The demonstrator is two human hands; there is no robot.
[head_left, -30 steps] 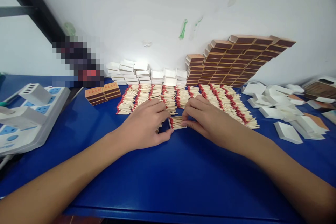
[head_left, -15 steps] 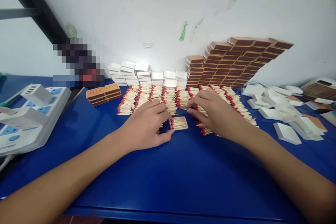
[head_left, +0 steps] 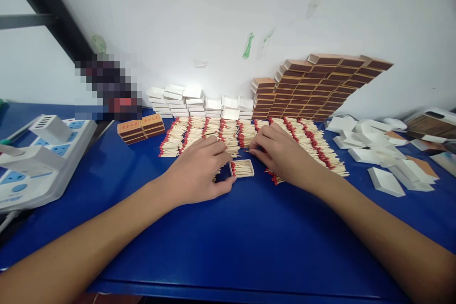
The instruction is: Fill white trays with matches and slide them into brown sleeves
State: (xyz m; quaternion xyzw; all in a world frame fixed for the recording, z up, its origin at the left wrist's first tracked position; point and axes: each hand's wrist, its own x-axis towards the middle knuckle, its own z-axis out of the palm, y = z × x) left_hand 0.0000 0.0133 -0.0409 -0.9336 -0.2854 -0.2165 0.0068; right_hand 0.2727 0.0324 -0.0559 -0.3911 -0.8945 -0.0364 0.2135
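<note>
A small white matchbox tray partly filled with red-tipped matches lies on the blue table. My left hand rests beside it with curled fingers, its thumb touching the tray's left end. My right hand is just behind and right of the tray, its fingers pinched on a few matches at the edge of the long row of loose matches.
White inner trays and brown matchbox sleeves are stacked against the wall. Two finished boxes lie at the left, near a white power strip. More loose white trays are scattered at the right.
My right hand left the tray, reached back to the match row and gathered matches there. My left hand and the tray stayed in place.
</note>
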